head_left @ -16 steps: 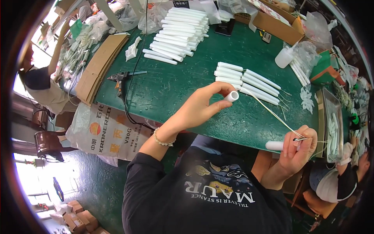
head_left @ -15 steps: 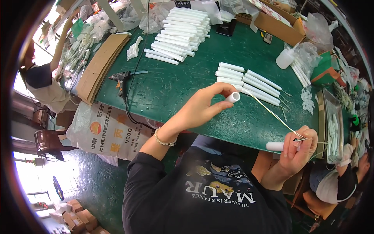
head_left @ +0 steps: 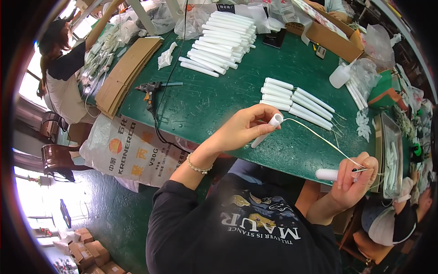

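White plastic tube (head_left: 267,129) sits pinched in the left hand (head_left: 244,128), raised over the green desk (head_left: 205,100). The right hand (head_left: 353,180), lower by the desk edge, grips another tube (head_left: 326,174) and a thin wire (head_left: 319,139) running between them.

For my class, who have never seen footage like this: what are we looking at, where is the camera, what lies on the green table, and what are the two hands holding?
A person works with bare hands; there is no machine. The camera sits on their head, looking down, and its fisheye lens bends straight edges. The left hand holds a white tube, with a thin pale wire running from its end to the right hand, which grips another white tube. On the green table lie rows of white tubes, a bigger stack, a glue gun and a cardboard box. Another person works at far left.
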Action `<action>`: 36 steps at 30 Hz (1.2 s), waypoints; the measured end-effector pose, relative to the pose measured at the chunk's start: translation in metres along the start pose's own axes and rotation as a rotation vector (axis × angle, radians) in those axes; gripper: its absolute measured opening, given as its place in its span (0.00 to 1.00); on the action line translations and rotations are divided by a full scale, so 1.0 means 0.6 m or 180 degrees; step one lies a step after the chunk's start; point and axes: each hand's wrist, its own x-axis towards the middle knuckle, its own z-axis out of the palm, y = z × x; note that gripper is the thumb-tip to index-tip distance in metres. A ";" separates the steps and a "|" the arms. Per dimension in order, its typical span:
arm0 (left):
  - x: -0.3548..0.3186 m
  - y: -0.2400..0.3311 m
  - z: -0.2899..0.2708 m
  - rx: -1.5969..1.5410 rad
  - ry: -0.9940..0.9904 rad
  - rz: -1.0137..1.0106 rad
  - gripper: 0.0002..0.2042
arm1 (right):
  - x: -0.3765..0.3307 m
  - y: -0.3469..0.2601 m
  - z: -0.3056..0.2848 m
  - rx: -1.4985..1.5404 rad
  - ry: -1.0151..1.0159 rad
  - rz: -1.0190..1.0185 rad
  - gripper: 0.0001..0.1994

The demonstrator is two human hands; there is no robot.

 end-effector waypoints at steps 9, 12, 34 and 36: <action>-0.002 0.001 -0.010 -0.0144 -0.0043 0.0033 0.13 | 0.007 0.013 0.001 -0.0019 0.0048 0.0071 0.07; -0.008 0.001 -0.008 -0.0212 0.0029 0.0056 0.13 | 0.001 0.013 -0.006 -0.0017 -0.0003 0.0184 0.07; -0.011 -0.001 0.039 -0.0020 -0.0607 -0.0291 0.11 | 0.003 0.060 -0.009 -0.2029 -0.0659 0.1524 0.05; -0.008 -0.001 0.042 -0.0034 -0.0610 -0.0235 0.11 | 0.002 0.058 -0.013 -0.2024 -0.0646 0.1547 0.05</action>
